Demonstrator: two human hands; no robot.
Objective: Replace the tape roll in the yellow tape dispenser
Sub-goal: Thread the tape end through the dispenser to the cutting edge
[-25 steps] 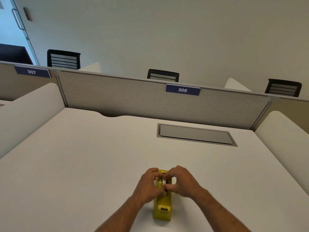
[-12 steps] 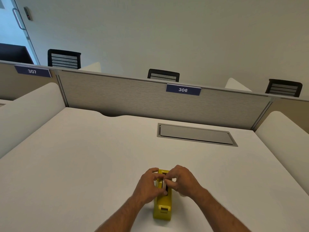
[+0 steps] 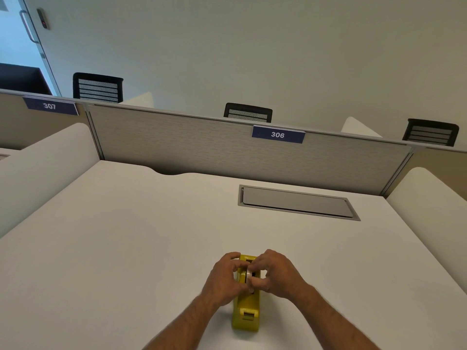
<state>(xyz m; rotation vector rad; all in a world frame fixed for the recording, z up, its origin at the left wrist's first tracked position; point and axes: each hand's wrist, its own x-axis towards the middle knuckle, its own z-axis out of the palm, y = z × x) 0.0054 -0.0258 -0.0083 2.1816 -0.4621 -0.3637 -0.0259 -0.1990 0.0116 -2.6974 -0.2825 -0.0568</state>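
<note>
Both hands shifted slightly on tape roll inside dispenser.

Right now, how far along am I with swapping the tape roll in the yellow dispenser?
Midway, by the look of it. The yellow dispenser stands on the desk. In hand: your left hand and right hand both pinch a whitish tape roll at its slot. Whether it is the old roll leaving or the new one going in cannot be told. Left: seating it and leading tape to the cutter.
</note>
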